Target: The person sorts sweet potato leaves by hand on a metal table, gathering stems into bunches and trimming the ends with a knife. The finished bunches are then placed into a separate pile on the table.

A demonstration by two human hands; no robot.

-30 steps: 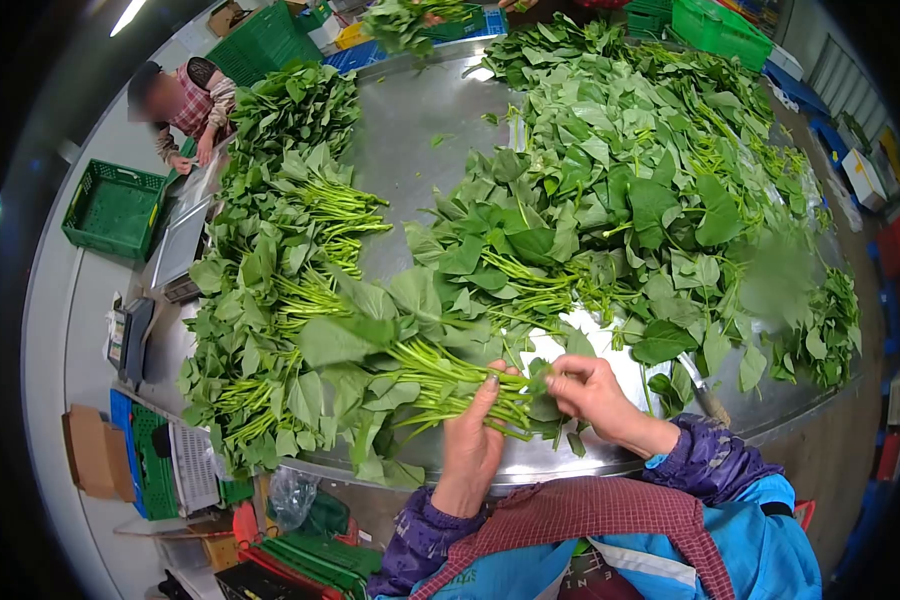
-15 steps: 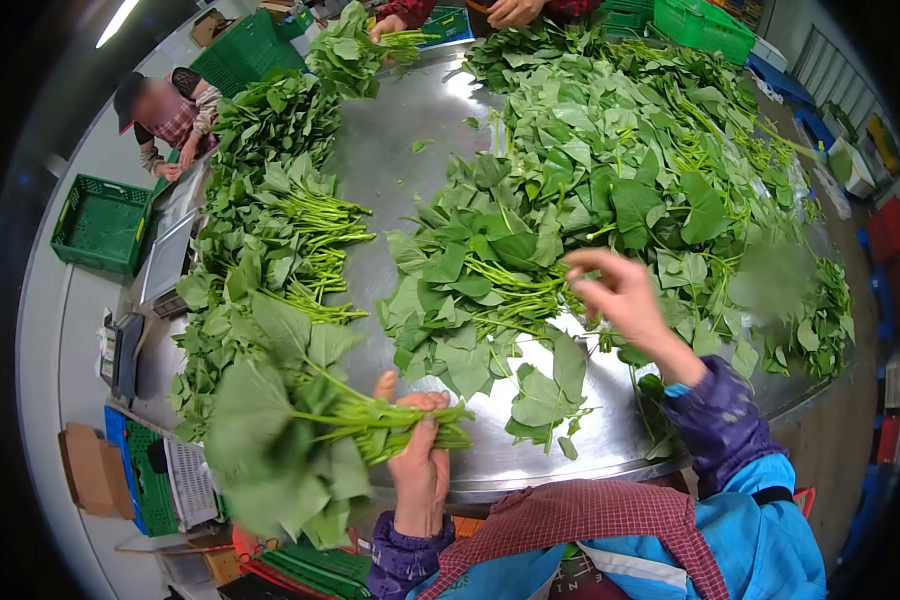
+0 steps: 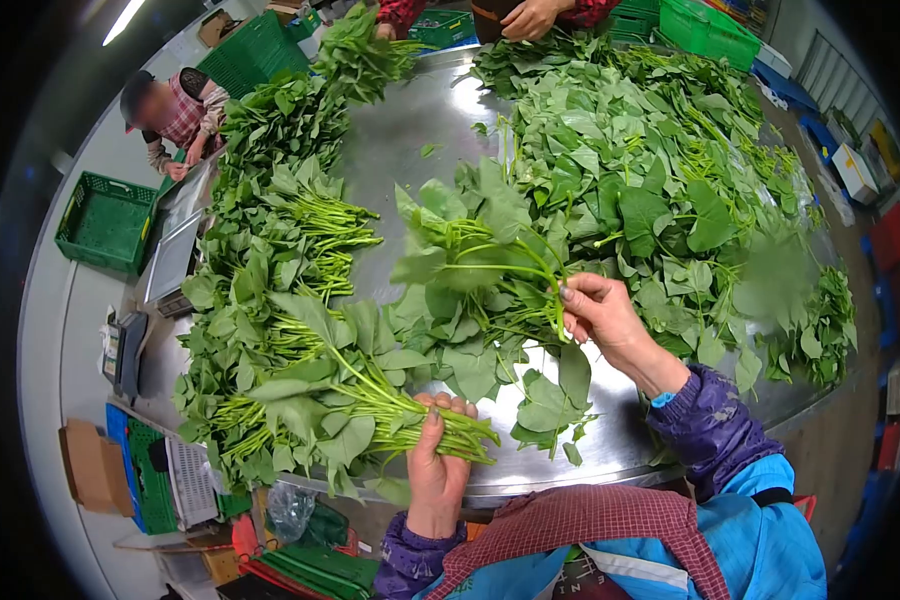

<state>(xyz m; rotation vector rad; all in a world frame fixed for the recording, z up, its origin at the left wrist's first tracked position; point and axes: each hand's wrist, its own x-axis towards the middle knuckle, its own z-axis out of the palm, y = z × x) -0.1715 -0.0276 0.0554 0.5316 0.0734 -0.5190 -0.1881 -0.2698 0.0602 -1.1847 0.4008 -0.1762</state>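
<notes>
Wrapped round the stems of a bunch of leafy greens (image 3: 355, 400), my left hand (image 3: 438, 470) is closed near the table's front edge. The leaves point left and the cut stem ends stick out to the right. My right hand (image 3: 610, 325) pinches a few leafy green stems (image 3: 500, 265), raised over a small heap, with their leaves spread to the left. Several loose leaves (image 3: 550, 405) lie on the metal table (image 3: 400, 130) between my hands. A large pile of loose greens (image 3: 610, 150) spreads beyond my right hand.
Bundled greens (image 3: 270, 240) line the table's left side, stems facing inward. Across the table a person's hand (image 3: 530, 18) shows, beside another held bunch (image 3: 365, 55). Another person (image 3: 175, 115) stands at the far left. Green crates (image 3: 105, 225) and a scale (image 3: 125, 350) stand along the left.
My right hand, reaching over the heap before, now pinches stems and has lifted them. My left hand has shifted slightly right and down with its bunch.
</notes>
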